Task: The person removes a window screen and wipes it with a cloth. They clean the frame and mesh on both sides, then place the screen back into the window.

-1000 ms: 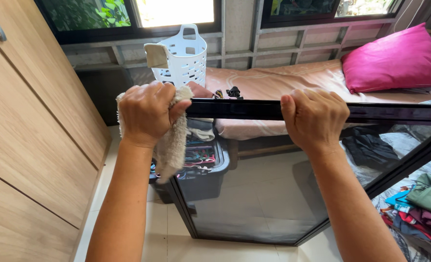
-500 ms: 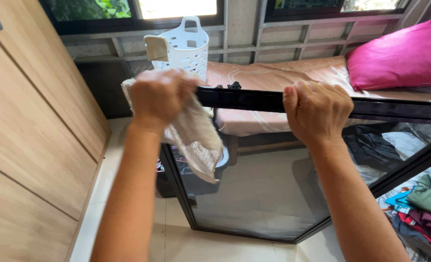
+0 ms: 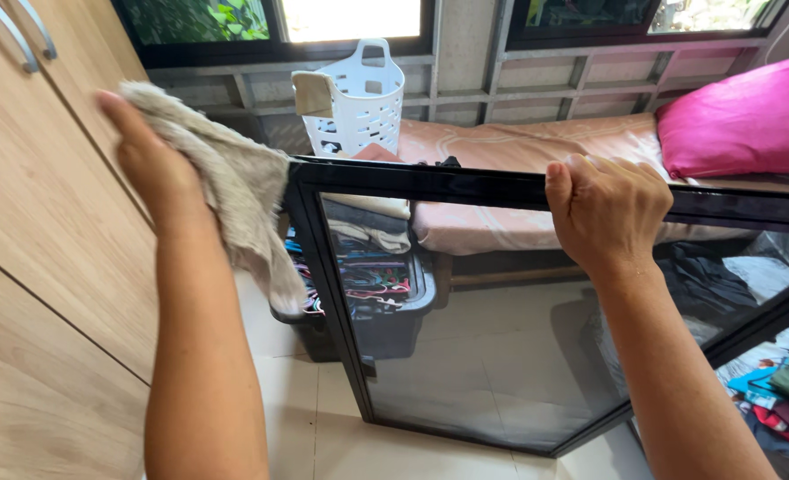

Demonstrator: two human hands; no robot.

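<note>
My left hand (image 3: 150,164) holds a beige fluffy cloth (image 3: 234,191) just left of the upper left corner of a black-framed glass panel (image 3: 465,347). The cloth hangs down beside the frame's left edge. My right hand (image 3: 608,209) grips the panel's top bar (image 3: 430,182) and holds the panel upright and tilted over the tiled floor. The glass is dark and see-through.
A wooden wardrobe (image 3: 39,249) fills the left. Behind the panel stand a dark bin of hangers (image 3: 385,284), a white laundry basket (image 3: 359,102), and a bed (image 3: 536,142) with a pink pillow (image 3: 750,120). Clothes (image 3: 781,400) lie at lower right.
My left hand has left the top bar and moved left past the frame's corner, carrying the cloth with it. My right hand keeps its grip on the bar.
</note>
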